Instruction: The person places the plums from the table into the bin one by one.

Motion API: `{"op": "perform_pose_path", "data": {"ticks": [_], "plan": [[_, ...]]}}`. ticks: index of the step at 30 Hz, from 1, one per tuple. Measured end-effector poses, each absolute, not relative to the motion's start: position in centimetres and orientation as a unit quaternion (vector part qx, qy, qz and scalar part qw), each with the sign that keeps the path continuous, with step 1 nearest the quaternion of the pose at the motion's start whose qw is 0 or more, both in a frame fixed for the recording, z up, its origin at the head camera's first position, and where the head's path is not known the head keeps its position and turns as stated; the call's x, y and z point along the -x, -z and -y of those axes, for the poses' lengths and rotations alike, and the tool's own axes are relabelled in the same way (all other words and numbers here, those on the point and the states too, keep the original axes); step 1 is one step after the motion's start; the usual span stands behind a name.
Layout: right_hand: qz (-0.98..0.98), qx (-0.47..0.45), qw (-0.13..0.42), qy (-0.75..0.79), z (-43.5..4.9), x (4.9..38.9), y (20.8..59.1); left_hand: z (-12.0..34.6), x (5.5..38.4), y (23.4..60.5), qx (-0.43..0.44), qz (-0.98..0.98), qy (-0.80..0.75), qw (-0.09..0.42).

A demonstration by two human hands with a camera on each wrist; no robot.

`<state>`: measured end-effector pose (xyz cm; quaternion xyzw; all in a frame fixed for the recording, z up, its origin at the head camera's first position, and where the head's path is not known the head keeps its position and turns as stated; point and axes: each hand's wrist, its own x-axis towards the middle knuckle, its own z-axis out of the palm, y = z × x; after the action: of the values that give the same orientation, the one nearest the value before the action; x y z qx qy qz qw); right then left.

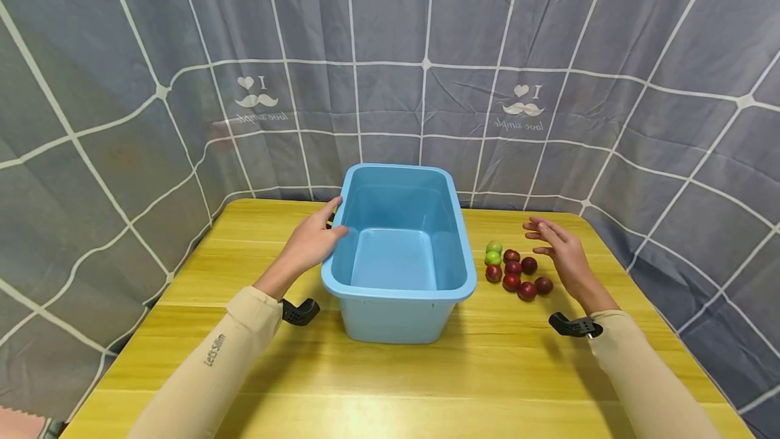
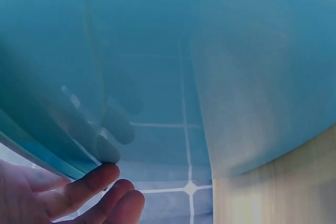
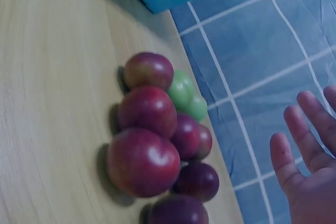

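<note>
A deep blue plastic basin (image 1: 399,293) stands upright on the wooden table. My left hand (image 1: 313,239) holds its left rim, the thumb over the edge and the fingers along the outer wall; the left wrist view shows those fingers (image 2: 86,187) close against the basin's side. Several dark red plums (image 1: 512,282) lie grouped to the right of the basin, with two green fruits (image 1: 493,258) at the group's far left. Just right of the fruit, my right hand (image 1: 567,256) hovers with loosely extended fingers and holds nothing.
The yellow wooden table (image 1: 390,385) reaches back to a grey curtain (image 1: 390,100) with white grid lines, which hangs around the far side and both flanks. Black cameras are strapped to both wrists.
</note>
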<state>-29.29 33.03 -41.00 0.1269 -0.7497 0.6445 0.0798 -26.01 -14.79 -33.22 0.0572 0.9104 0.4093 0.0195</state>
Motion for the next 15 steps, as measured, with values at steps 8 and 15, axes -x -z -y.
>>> {"op": "perform_pose_path", "data": {"ticks": [8,15], "plan": [[0.662,-0.136,0.075,-0.734,-35.3,29.3,42.1,14.9,25.8,33.1,-0.059,-0.913,-0.403,0.021],[0.648,-0.119,0.064,-0.75,-37.3,29.2,43.9,15.0,25.9,33.2,-0.06,-0.914,-0.4,0.022]]}}
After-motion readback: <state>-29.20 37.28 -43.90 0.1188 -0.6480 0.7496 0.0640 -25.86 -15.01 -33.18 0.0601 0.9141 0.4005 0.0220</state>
